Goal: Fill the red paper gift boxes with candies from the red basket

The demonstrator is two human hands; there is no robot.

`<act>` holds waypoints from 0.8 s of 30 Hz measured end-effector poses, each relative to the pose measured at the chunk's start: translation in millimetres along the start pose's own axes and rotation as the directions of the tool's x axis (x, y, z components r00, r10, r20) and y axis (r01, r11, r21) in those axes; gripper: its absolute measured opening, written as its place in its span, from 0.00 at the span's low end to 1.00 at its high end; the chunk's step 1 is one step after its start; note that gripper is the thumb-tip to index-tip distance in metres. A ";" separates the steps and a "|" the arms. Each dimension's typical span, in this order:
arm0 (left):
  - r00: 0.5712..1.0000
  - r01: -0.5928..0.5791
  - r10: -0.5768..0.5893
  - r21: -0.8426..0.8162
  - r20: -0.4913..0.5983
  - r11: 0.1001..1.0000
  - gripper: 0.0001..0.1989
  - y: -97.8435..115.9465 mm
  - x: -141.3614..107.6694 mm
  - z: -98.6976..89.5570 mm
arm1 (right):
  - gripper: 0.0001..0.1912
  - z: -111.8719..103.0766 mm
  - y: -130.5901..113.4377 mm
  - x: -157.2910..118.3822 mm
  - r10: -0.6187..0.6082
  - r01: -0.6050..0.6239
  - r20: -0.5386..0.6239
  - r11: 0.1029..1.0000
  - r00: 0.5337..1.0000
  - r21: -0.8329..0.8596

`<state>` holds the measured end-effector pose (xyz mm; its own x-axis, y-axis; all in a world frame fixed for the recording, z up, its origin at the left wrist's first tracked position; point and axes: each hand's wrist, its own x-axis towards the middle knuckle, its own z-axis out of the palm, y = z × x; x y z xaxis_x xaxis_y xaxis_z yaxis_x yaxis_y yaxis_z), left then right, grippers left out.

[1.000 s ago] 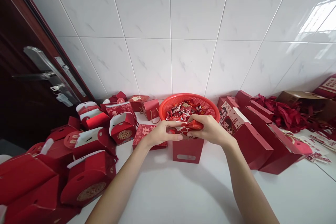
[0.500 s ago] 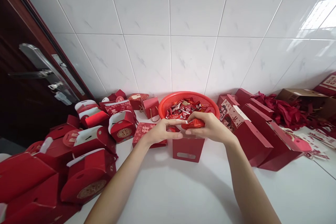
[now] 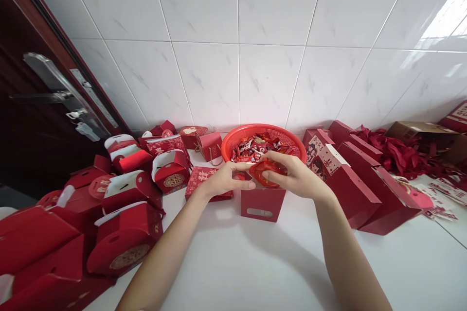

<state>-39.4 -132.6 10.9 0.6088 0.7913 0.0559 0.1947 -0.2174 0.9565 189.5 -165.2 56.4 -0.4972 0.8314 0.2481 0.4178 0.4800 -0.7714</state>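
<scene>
A small red box (image 3: 261,205) with an oval window stands upright on the white table (image 3: 233,262). Over its top, my right hand (image 3: 294,175) grips a shiny red packet (image 3: 265,173) between thumb and fingers. My left hand (image 3: 228,178) is at the box's upper left edge, thumb and fingers closed on the box's rim. Just behind the hands is a red plastic basket (image 3: 226,148) holding wrapped candies (image 3: 251,148). The inside of the box is hidden by the hands and the packet.
Many red boxes (image 3: 127,238) crowd the left side, with a flat patterned box (image 3: 199,180) nearer the middle. Tall red bags (image 3: 390,204) stand at the right, beside red ribbon (image 3: 388,155), paper cutouts (image 3: 450,192) and a cardboard box (image 3: 423,131). A tiled wall rises behind.
The red packet has tilted and shows more of its face, lying over the box's opening. My right thumb has moved onto it. The view has shifted slightly.
</scene>
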 end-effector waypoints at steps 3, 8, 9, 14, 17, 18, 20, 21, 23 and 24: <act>0.999 0.024 -0.023 0.034 -0.029 0.999 0.33 -2.2 -0.2 -1.4 | 0.06 -2.4 -3.0 -1.9 0.022 -0.014 0.091 0.996 0.996 -0.085; 0.999 0.011 -0.011 0.006 0.039 1.000 0.35 -2.5 -0.7 -2.7 | 0.10 -5.0 -3.9 1.9 0.012 0.003 0.201 0.997 0.980 -0.073; 0.999 0.005 -0.005 0.003 0.046 1.000 0.35 -2.2 -0.8 -2.9 | 0.10 -6.6 -3.9 4.1 0.003 0.014 0.219 0.997 0.976 -0.077; 0.999 0.012 -0.014 0.060 0.033 0.998 0.33 0.0 -1.2 -3.7 | 0.08 -21.8 -10.2 21.0 -0.018 0.083 0.440 0.988 0.898 -0.129; 0.999 0.022 -0.024 0.050 0.043 0.999 0.33 2.1 -1.4 -3.0 | 0.08 -28.3 -17.0 31.7 0.015 0.088 0.536 0.982 0.844 -0.166; 0.999 0.022 -0.024 0.047 0.042 0.999 0.33 2.7 -1.4 -2.7 | 0.07 -29.2 -18.6 34.6 0.022 0.086 0.553 0.982 0.833 -0.167; 0.999 0.014 -0.016 0.048 0.039 0.999 0.33 3.6 -1.3 -2.2 | 0.07 -29.6 -20.3 39.5 0.026 0.078 0.573 0.985 0.819 -0.156; 0.999 0.009 -0.011 0.051 0.037 0.999 0.33 3.7 -1.2 -2.1 | 0.07 -29.4 -20.4 41.3 0.028 0.071 0.576 0.987 0.817 -0.148; 0.999 0.003 -0.005 0.055 0.035 0.998 0.34 2.8 -1.0 -2.2 | 0.06 -29.3 -20.0 43.8 0.037 0.048 0.578 0.990 0.815 -0.131; 0.999 0.004 -0.006 0.055 0.032 0.999 0.34 2.0 -0.9 -2.4 | 0.05 -29.5 -19.8 44.5 0.042 0.038 0.577 0.991 0.816 -0.127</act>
<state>-41.4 -132.4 13.4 0.6323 0.7737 0.0407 0.2390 -0.2448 0.9396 181.5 -129.4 100.0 -0.8265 0.5373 -0.1679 0.4914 0.5432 -0.6808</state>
